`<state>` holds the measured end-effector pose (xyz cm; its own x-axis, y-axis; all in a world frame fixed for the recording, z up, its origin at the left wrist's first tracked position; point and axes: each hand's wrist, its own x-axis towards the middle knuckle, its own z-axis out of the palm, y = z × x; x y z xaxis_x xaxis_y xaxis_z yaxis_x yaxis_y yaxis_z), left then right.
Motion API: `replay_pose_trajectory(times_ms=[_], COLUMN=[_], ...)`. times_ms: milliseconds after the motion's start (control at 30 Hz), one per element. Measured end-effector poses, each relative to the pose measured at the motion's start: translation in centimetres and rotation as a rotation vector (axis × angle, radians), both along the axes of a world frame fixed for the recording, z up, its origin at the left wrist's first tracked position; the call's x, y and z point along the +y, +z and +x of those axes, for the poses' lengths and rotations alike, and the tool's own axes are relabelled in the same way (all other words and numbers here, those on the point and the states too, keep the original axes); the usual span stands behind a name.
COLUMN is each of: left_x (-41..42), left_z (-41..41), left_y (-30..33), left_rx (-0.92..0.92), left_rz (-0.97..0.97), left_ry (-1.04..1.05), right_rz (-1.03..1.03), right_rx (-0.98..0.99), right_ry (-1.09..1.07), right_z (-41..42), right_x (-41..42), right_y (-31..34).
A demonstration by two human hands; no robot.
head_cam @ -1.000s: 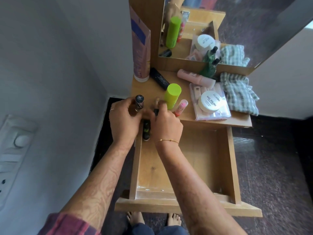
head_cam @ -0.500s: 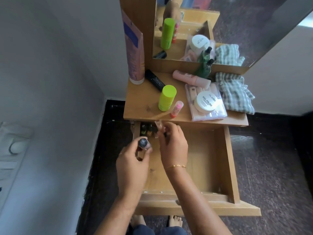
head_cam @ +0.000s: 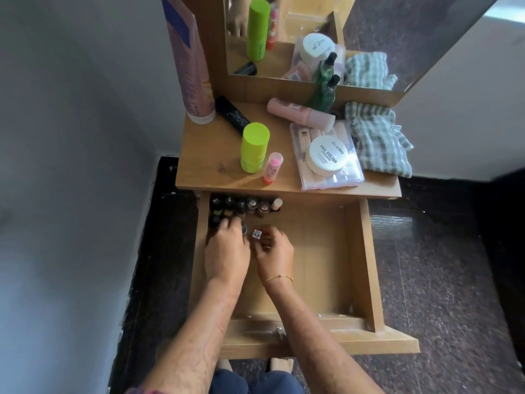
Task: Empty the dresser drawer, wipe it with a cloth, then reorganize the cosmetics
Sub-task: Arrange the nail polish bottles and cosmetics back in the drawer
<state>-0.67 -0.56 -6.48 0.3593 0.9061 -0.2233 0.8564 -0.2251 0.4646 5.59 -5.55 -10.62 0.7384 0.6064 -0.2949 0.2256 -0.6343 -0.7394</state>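
Dark speckled floor tiles and grey walls are seen around a small wooden dresser (head_cam: 204, 169) standing in a corner, with a mirror (head_cam: 369, 38) fixed behind it; only one view, from the head, is given. Its drawer (head_cam: 366, 268) is pulled out fully. Small nail polish bottles (head_cam: 241, 204) are packed in rows at the back left corner of the drawer, partly hidden under the edge of the dresser top, so their number cannot be told. The left hand (head_cam: 225, 251) is laid over the nearer bottles with bent fingers; whether one is gripped cannot be told. The right hand (head_cam: 274, 251), close beside it, is curled around a small bottle (head_cam: 257, 234) of which only the cap is seen. The right half of the drawer floor is bare wood. On the top, a green tube (head_cam: 254, 147), a small pink stick (head_cam: 272, 168), a black tube (head_cam: 231, 115), a pink bottle (head_cam: 301, 114) and a tall pink tube (head_cam: 190, 66), cut off by the upper edge, are seen. A white jar (head_cam: 326, 159) on a clear packet (head_cam: 352, 177) is marked "zudio NAIL POLISH"; the smaller print is not readable. A checked cloth (head_cam: 377, 140) is lying at the right edge.
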Motion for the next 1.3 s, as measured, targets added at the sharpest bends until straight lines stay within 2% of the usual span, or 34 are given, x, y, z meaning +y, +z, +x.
replay_pose_trajectory(times_ms=[367, 600, 733, 867, 933, 1000, 1133, 1300], left_x=[0.4, -0.4, -0.6, 1.9, 4.0, 5.4, 6.7, 6.5], left_z=[0.2, -1.0, -1.3, 1.0, 2.5, 3.7, 4.6, 3.2], left_y=[-0.2, 1.5, 4.0, 6.9, 7.3, 7.1, 5.8, 5.3], left_rx=[-0.012, -0.171, -0.329, -0.573, -0.696, -0.768, -0.788, -0.775], left_rz=[0.045, 0.104, 0.240, 0.375, 0.318, 0.164, -0.068, -0.080], left_ry=[0.022, 0.032, 0.009, 0.030, 0.012, 0.005, -0.019, 0.011], right_rz=[0.055, 0.089, 0.277, 0.557, 0.555, 0.483, 0.360, 0.344], right_rx=[0.076, 0.050, -0.117, -0.281, -0.271, -0.240, -0.185, -0.247], right_ry=[-0.074, -0.180, -0.250, -0.201, -0.113, -0.042, -0.016, -0.015], right_z=[0.1, -0.4, 0.3, 2.1, 2.9, 3.4, 3.8, 4.2], right_x=[2.5, 1.3, -0.1, 1.1, 2.5, 3.7, 5.0, 4.6], right_y=[-0.7, -0.1, 3.6, 8.7, 10.0, 10.5, 10.2, 9.2])
